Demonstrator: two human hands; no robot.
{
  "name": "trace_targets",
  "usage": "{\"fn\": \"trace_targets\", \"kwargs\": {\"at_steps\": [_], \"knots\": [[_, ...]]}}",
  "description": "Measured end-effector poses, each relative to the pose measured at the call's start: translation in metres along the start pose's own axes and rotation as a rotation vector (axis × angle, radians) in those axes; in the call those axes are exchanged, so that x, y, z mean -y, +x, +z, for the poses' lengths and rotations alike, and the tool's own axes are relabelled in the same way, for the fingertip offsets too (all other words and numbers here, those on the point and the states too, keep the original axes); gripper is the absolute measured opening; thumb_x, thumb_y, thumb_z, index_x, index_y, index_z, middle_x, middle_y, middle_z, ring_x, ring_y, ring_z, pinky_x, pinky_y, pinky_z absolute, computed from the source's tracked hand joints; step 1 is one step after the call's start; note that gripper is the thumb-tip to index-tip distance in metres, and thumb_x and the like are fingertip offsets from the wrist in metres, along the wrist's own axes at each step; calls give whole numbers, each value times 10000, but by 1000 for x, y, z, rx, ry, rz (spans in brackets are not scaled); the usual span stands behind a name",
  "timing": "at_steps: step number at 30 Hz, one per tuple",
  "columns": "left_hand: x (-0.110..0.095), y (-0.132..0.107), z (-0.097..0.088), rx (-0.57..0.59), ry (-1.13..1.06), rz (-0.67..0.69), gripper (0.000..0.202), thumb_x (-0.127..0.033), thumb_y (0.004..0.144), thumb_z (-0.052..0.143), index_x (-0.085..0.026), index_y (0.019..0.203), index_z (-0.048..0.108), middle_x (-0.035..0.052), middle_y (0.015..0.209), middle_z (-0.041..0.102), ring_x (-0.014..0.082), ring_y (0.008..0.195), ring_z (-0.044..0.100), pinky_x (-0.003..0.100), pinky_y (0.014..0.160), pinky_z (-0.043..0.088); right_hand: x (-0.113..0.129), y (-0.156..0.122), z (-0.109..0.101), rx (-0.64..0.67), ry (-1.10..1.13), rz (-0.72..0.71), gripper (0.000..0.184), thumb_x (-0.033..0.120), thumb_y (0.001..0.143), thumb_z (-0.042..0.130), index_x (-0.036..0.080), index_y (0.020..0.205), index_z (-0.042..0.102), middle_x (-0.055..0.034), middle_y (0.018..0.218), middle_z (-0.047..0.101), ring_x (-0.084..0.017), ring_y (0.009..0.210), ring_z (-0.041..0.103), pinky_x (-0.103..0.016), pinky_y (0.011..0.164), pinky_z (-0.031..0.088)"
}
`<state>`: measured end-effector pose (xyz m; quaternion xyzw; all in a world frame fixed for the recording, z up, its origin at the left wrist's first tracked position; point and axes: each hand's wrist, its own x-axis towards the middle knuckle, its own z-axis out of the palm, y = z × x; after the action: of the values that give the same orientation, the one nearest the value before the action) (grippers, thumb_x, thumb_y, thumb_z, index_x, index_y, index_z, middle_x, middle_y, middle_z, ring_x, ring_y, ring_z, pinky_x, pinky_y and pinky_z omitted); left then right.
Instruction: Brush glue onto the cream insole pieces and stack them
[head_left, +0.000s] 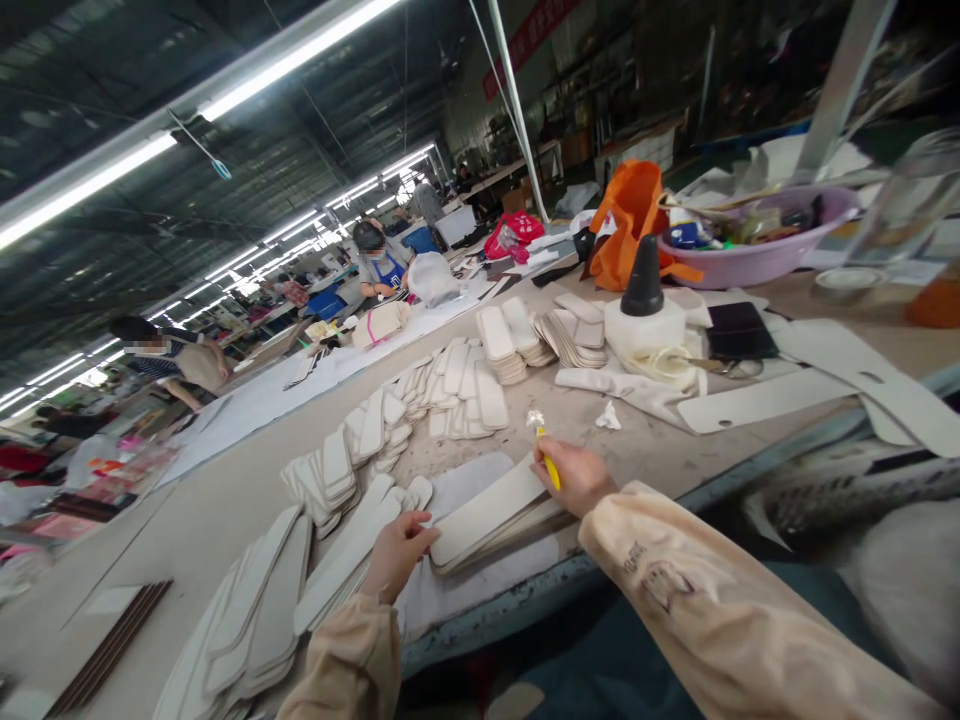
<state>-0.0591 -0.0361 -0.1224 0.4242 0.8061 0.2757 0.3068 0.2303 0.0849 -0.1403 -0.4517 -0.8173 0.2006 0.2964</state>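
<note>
My right hand (574, 476) is closed around a yellow-handled brush (545, 448), its white bristle end pointing up and away. My left hand (399, 551) pinches the near end of a long white rounded strip (484, 512), the top one of a small stack lying on a pale mat (480, 580) at the table's near edge. Both sleeves are beige. The brush tip is held just above the strip's far end.
Fanned rows of white strips (360, 450) and stacked pieces (502, 345) cover the worktable (225, 500). A white glue pot with a black cone cap (643, 300), an orange bag (630, 220) and a lilac basin (757, 250) stand at the right. Other people work further along the table.
</note>
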Motion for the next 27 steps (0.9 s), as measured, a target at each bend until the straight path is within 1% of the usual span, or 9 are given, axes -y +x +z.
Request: {"fn": "trace_targets", "kwargs": {"at_steps": [6,11,18,21,27], "knots": [[9,5,2,1,122,55,467,-455,653,630,-114,970,654,-15,606,594,163,556,561,290,549,431,-1,0,2,63,-68,23,52,224,880,587,228,903,541,9,809,653,-163,727,613,-238,586,315],[9,4,0,-3,237,108,441,-463,687,607,-124,955,696,-8,597,600,181,585,571,303,589,404,0,1,2,74,-86,40,84,203,866,607,225,928,556,0,846,663,-164,729,610,-244,581,307],[9,4,-3,-40,321,154,443,-483,694,596,-138,945,713,46,755,690,223,721,631,334,701,440,-2,1,-1,72,-103,99,149,213,829,649,236,948,562,-3,879,666,-177,757,617,-246,584,333],[7,2,-3,-65,338,153,433,-499,686,601,-150,915,717,65,811,715,236,752,651,345,732,461,-3,2,-2,74,-101,118,155,205,827,639,241,953,558,-5,890,668,-185,778,620,-248,596,350],[-4,-5,-4,-95,393,138,292,-443,683,616,-198,810,711,53,778,729,233,731,649,326,703,447,-4,3,-4,75,-84,152,187,239,818,655,225,975,555,-42,882,670,-215,808,627,-262,628,377]]}}
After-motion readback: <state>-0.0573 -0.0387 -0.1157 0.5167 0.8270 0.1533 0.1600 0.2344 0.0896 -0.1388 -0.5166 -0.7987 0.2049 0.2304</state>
